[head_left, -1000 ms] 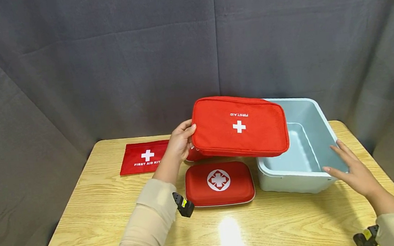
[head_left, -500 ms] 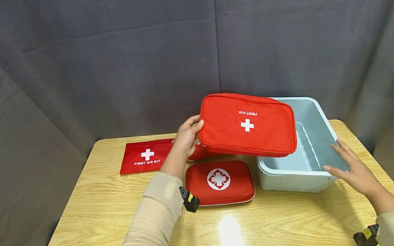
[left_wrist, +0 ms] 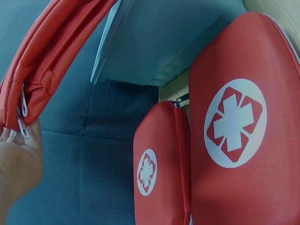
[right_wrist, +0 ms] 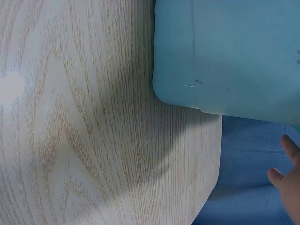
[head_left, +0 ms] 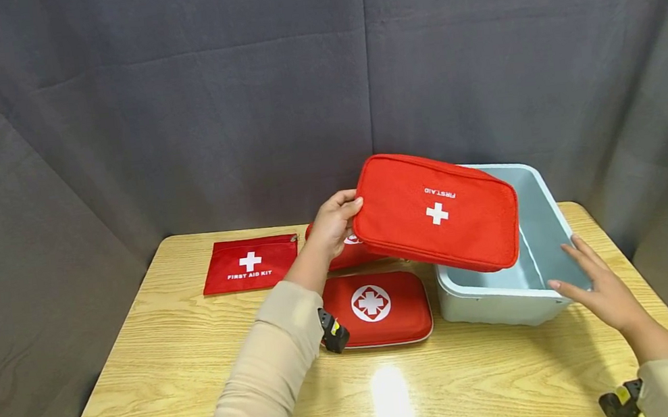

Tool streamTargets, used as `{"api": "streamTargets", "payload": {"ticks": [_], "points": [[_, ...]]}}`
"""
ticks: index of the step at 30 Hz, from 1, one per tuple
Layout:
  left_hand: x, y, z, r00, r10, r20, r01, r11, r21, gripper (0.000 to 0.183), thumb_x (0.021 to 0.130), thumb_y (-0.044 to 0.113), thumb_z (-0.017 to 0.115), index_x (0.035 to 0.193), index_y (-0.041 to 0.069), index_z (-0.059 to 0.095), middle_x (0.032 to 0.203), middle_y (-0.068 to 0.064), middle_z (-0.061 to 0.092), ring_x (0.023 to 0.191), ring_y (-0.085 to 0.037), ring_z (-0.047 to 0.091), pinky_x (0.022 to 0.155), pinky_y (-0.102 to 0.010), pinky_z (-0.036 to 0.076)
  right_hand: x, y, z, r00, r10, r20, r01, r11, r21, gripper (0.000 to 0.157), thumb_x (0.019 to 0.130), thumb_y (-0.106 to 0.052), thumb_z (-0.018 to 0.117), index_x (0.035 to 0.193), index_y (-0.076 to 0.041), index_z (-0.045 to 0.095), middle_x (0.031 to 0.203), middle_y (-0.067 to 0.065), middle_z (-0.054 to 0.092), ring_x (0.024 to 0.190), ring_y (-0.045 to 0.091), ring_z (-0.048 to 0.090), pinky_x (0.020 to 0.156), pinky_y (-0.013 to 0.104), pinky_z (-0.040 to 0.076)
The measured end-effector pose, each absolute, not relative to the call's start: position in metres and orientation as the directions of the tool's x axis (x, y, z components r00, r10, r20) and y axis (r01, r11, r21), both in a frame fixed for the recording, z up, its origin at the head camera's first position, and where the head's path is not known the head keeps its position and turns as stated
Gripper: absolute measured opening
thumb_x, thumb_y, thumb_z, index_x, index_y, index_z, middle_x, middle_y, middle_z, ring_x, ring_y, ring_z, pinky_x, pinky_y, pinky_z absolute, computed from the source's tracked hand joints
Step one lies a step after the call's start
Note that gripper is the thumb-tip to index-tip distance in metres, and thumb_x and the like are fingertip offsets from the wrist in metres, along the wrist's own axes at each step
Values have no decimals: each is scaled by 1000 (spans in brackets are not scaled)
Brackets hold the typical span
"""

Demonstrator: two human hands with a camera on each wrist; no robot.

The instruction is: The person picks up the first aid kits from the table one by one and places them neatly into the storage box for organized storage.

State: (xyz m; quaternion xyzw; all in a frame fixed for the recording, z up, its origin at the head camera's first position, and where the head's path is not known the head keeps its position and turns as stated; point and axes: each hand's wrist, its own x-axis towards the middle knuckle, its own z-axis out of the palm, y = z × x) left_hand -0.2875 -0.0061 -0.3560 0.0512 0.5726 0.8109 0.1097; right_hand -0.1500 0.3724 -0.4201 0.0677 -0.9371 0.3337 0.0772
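Farthest left, a flat red pouch [head_left: 250, 263], lettered FIRST AID KIT, lay on the table [head_left: 145, 391] beside the person's left grip [head_left: 333, 225]. That grip pinched the left end of a red first-aid bag [head_left: 437, 213], thumb on its face; white zip pulls [left_wrist: 23, 126] hung at the fingers. Just beyond and below the grip lay a smaller red case [head_left: 354, 257], partly hidden; a larger red hard case [head_left: 378, 309] with a white round emblem lay nearer the person. The bag stretched rightward from the left grip, aloft and tilted, its lettering upside down, overlapping a pale blue bin [head_left: 503, 309]. At the bin's right rim was the right grip [head_left: 605, 292], fingers spread and holding nothing; whether they touched the rim could not be told. Behind both grips hung a grey curtain [head_left: 209, 126].
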Motion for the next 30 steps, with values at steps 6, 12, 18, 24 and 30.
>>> {"api": "streamTargets", "payload": {"ticks": [6,12,18,24,30], "points": [[-286,3,-354,-971,231,-67,-139,-311,940,17,86,-2,47,103,-4,47,70,2,53,50,-7,52,44,-19,44,-149,373,-419,-978,-78,191,-182,763,-621,67,82,-22,56,132,4,22,142,17,2,125,40,3,85,67,10],[-288,12,-355,-967,243,-77,-153,-313,937,13,85,-2,48,98,-2,48,70,1,55,51,-8,52,45,-19,44,-148,373,-418,-979,-76,191,-180,766,-617,67,82,-23,56,133,4,22,142,15,2,126,39,2,84,68,10],[-286,22,-354,-963,251,-97,-169,-283,944,16,85,0,49,100,-3,49,70,1,54,52,-8,51,45,-19,43,-147,372,-417,-980,-75,183,-174,768,-616,67,82,-23,55,133,5,22,142,17,2,125,41,3,82,69,12],[-285,31,-351,-967,233,-100,-158,-246,956,22,85,2,51,106,-6,51,74,-1,53,54,-8,51,47,-18,43,-147,372,-416,-979,-78,187,-180,761,-623,67,82,-23,55,132,5,22,142,17,2,125,41,3,84,68,10],[-285,33,-351,-966,219,-135,-178,-190,965,26,84,4,53,109,-4,53,77,-2,54,52,-8,51,44,-17,41,-147,372,-417,-981,-76,180,-173,760,-626,66,82,-22,55,133,5,22,142,17,2,125,40,2,84,68,10]]}}
